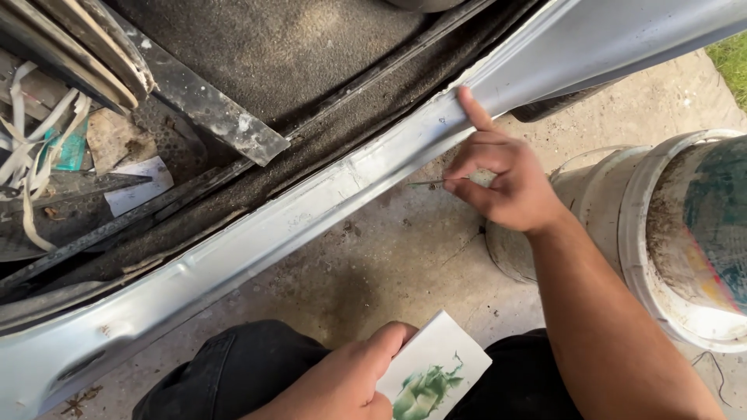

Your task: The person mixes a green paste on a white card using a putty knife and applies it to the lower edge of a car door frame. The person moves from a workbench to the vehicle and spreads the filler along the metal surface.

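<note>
Hands: two bare hands of one person, seen from above, both on the near side of the sill.
Right hand (506, 183): index finger stretched out with its tip pressed on the sill's outer face; thumb and middle finger pinched shut on the thin tool.
Thin tool (426, 183): slim, dark, needle-like piece, too small to tell its kind; it juts leftward from the right hand's pinch and hangs just below the sill's lower edge.
Left hand (350, 381): low in the picture, well apart from the sill; fingers closed around the card, thumb on its top edge.
Card (436, 373): white, rectangular, smeared with green paste; it rests above the dark trousers (241, 365).
Sill (311, 210): long, pale-painted metal door sill of a car; its long axis runs from lower left to upper right, rising away from the person.
Key relation: the sill lies above and ahead of both hands; the right hand touches it, the left hand does not and is the farther one.
Car floor (257, 54): dark, gritty carpet beyond the sill, with a loose trim strip (210, 109) lying across it.
Bucket (669, 233): dirty white plastic pail on the concrete ground (389, 257), to the right of the sill, beside the right forearm.
</note>
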